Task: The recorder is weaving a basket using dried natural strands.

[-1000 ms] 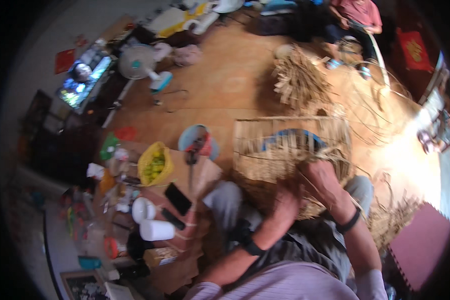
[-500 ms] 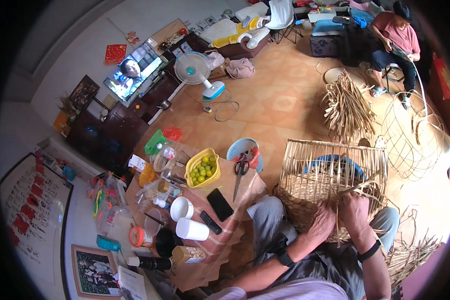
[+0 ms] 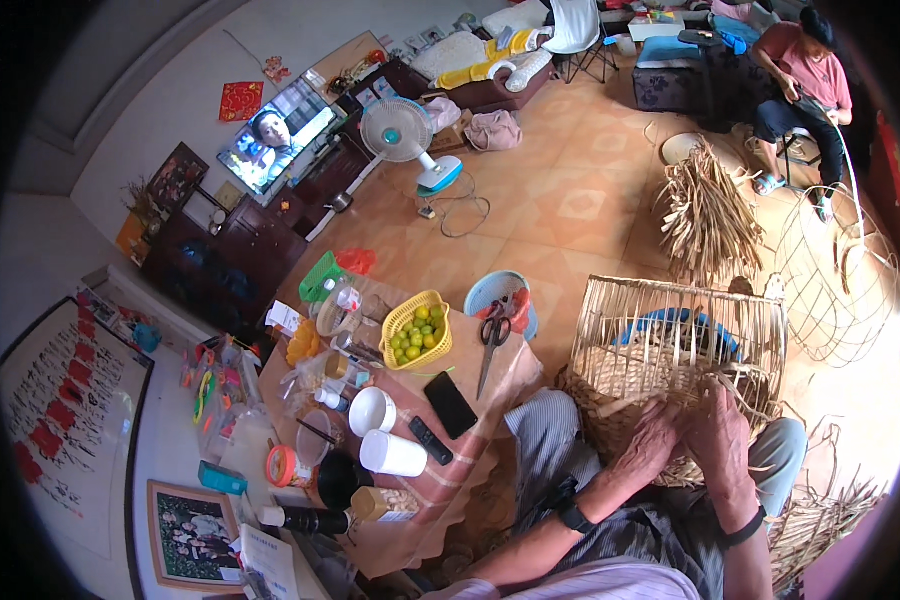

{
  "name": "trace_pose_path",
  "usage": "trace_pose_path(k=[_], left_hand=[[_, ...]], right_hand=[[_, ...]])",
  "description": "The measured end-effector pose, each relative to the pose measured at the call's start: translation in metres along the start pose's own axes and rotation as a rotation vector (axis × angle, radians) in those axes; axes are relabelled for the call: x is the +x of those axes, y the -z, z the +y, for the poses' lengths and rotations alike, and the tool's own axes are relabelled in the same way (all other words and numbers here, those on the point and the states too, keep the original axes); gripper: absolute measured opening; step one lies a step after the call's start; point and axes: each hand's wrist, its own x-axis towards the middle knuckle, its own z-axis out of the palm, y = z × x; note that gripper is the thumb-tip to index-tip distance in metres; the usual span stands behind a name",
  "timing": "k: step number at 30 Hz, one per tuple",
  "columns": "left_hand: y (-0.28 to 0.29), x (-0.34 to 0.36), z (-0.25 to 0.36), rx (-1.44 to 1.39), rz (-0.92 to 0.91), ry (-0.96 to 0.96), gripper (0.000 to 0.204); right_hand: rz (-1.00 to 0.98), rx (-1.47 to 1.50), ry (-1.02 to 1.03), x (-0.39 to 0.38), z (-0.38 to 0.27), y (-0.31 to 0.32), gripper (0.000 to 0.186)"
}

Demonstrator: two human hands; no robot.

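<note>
Resting on my lap, the half-woven basket lies with its upright ribs pointing away from me; my left hand and right hand press curled fingers onto its woven rim, while the yellow basket holds limes

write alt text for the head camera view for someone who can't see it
Seen from above, a seated person's left hand and right hand press together on the woven base of a half-finished cane basket on their lap, beside a cluttered low table.
</note>
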Motion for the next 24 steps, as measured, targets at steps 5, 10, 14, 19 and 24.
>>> trace_pose_path(k=[5,10,14,19,24], left_hand=[[-0.018,-0.005,-0.004,-0.009,-0.034,0.048,0.031],[0.016,0.006,-0.002,0.044,-0.099,0.106,0.035],[0.022,0.014,-0.001,0.0,-0.162,0.102,0.04],[0.046,0.004,0.005,-0.197,-0.081,0.259,0.039],[0.062,-0.004,-0.005,-0.077,0.09,0.316,0.029]], right_hand=[[0.03,0.411,-0.301,0.001,0.004,0.013,0.035],[0.088,0.746,-0.311,-0.003,0.02,-0.006,0.025],[0.1,1.226,-0.578,-0.032,0.046,-0.002,0.027],[0.206,1.54,-0.645,-0.02,0.047,-0.003,0.031],[-0.066,1.55,-0.582,-0.017,0.046,0.008,0.027]])
